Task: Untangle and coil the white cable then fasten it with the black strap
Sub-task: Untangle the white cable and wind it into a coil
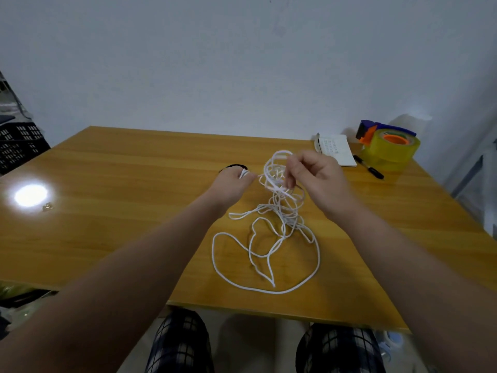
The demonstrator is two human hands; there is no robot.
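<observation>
A long white cable (269, 254) lies in loose tangled loops on the wooden table (121, 184). Its upper part is lifted off the surface in a knotted bunch between my hands. My left hand (231, 184) pinches a short doubled bit of the cable at the fingertips. My right hand (314, 179) is closed on strands at the top of the raised bunch. The black strap (236, 166) lies on the table just beyond my left hand, mostly hidden by it.
A tape dispenser with a yellow tape roll (390, 146) stands at the back right, with a small white notebook (336, 150) and a black marker (369, 170) beside it. A small metal clip (48, 206) lies at the left near a light glare. Black crates (18, 144) sit beyond the table's left edge.
</observation>
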